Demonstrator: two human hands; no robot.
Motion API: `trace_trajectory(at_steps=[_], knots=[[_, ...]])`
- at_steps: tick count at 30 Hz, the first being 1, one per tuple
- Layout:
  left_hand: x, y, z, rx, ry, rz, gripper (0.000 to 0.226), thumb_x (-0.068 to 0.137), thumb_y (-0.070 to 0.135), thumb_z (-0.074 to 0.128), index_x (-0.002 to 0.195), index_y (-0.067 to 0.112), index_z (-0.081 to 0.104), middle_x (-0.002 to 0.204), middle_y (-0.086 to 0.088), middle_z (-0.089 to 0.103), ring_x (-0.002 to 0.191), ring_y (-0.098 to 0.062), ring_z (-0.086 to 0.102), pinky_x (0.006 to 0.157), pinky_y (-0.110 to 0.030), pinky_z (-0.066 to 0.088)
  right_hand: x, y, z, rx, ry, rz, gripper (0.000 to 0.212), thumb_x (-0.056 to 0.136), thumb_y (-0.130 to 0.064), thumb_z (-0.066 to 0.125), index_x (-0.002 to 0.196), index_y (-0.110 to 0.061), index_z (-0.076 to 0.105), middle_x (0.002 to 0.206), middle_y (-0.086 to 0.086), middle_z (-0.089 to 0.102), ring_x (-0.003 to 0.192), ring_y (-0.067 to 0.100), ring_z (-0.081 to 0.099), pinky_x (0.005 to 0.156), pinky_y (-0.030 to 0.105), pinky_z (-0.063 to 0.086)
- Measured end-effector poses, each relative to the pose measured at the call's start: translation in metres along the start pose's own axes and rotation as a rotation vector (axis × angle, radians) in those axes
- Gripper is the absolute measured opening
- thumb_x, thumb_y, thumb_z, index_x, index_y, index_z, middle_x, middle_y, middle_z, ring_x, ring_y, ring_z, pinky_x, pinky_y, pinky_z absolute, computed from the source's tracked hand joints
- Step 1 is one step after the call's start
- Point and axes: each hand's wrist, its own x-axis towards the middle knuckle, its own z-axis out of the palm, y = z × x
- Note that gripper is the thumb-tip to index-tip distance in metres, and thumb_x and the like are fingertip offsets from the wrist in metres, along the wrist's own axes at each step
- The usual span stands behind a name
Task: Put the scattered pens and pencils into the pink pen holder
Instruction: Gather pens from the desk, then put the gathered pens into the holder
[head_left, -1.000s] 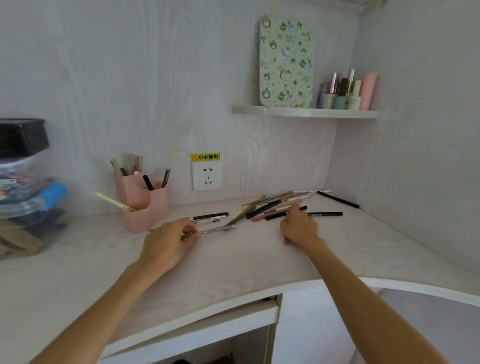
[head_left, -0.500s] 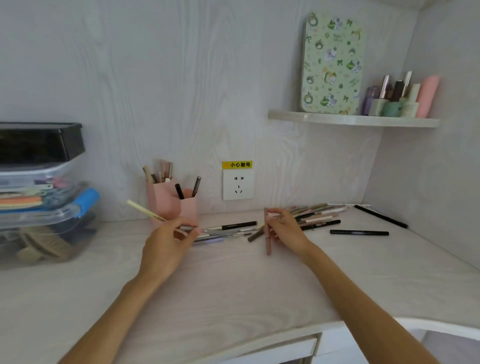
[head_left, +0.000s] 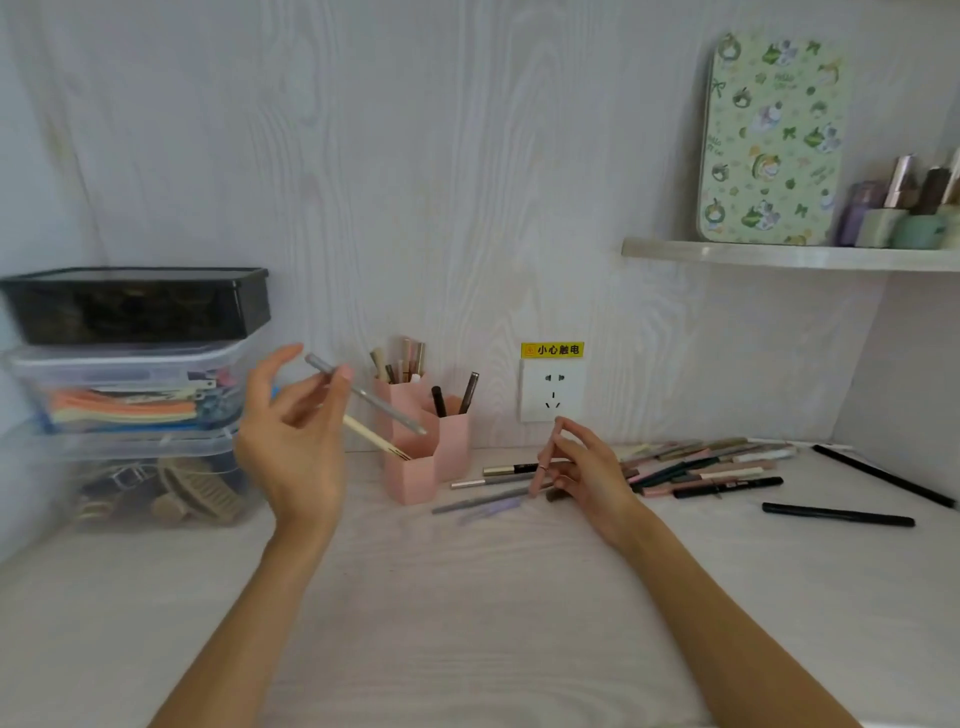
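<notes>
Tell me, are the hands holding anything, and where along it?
Left hand pinches a grey pen near its upper end. Right hand grips a pink pencil around its middle.

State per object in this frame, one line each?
left hand: raised, pinching grey pen
right hand: low over desk, gripping pink pencil
pink pen holder: upright, partly filled
pen pile: lying loose on desk
black box: lid closed
</notes>
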Motion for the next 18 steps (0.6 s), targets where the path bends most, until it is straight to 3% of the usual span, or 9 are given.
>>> trace_trajectory(at_steps=[3,6,10,14,16,18], knots=[[0.009,-0.011,0.005,0.187,-0.014,0.039,0.034,0.079,0.031,0.073,0.109,0.025,0.057,0.09,0.0,0.071,0.078,-0.006,0.069,0.069,-0.028,0.058,-0.001,0.002,0.003,-0.041,0.007,-0.015,0.026,0.095,-0.011,0.045,0.118,-0.02,0.055,0.064,0.005,0.067,0.057,0.017,0.06,0.054,0.024,0.044],[-0.004,-0.025,0.009,0.382,-0.137,0.069,0.033,0.08,0.037,0.069,0.108,0.025,0.057,0.088,-0.001,0.073,0.073,-0.01,0.069,0.064,-0.037,0.058,-0.004,0.003,0.006,-0.052,0.031,-0.03,0.023,0.095,-0.011,0.047,0.113,-0.024,0.054,0.063,0.005,0.069,0.055,0.012,0.063,0.052,0.022,0.045],[-0.018,-0.037,0.009,0.633,-0.257,0.142,0.047,0.083,0.033,0.068,0.127,0.027,0.051,0.103,0.001,0.072,0.086,-0.02,0.067,0.063,-0.026,0.046,-0.007,0.001,0.008,-0.065,0.064,-0.052,0.021,0.094,-0.013,0.048,0.108,-0.027,0.052,0.069,0.003,0.073,0.058,0.01,0.064,0.06,0.022,0.051],[-0.015,-0.035,0.004,0.816,-0.295,0.264,0.065,0.072,0.018,0.08,0.13,0.022,0.052,0.117,-0.007,0.059,0.106,-0.025,0.049,0.072,-0.03,0.042,-0.014,-0.006,0.016,-0.097,0.125,-0.156,0.025,0.093,-0.012,0.051,0.116,-0.021,0.044,0.081,0.006,0.072,0.058,0.011,0.062,0.058,0.019,0.053],[-0.02,-0.036,-0.002,0.824,-0.281,0.163,0.078,0.07,0.025,0.081,0.138,0.019,0.042,0.127,-0.011,0.052,0.114,-0.03,0.045,0.084,-0.038,0.044,-0.02,-0.01,0.024,-0.17,0.16,-0.309,0.026,0.094,-0.014,0.052,0.115,-0.023,0.04,0.08,0.004,0.072,0.058,0.009,0.063,0.059,0.017,0.054],[-0.025,-0.04,-0.006,0.728,-0.204,-0.073,0.091,0.066,0.033,0.082,0.142,0.016,0.033,0.135,-0.012,0.045,0.12,-0.03,0.042,0.092,-0.039,0.04,-0.025,-0.016,0.036,-0.234,0.222,-0.482,0.028,0.092,-0.019,0.054,0.114,-0.028,0.038,0.076,-0.001,0.071,0.058,0.006,0.064,0.058,0.014,0.053]])
